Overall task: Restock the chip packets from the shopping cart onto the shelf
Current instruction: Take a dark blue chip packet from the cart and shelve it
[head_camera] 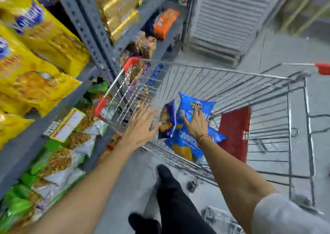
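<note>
A wire shopping cart (232, 84) with red corner guards stands beside a grey metal shelf (89, 28). Inside it lie blue chip packets: one large packet (192, 107) upright-tilted, another (185, 144) lying below it, and a darker blue packet (168, 121) on edge to their left. My right hand (196, 125) lies flat on the large blue packet, fingers spread; whether it grips is unclear. My left hand (142, 125) reaches into the cart with fingers apart, just left of the darker packet, holding nothing.
Yellow snack bags (35, 55) fill the upper shelf at left; green and silver packets (53, 162) fill the lower one. Gold and orange packs (166, 23) sit farther back. A red panel (234, 133) stands in the cart. My dark trouser leg (175, 201) is below.
</note>
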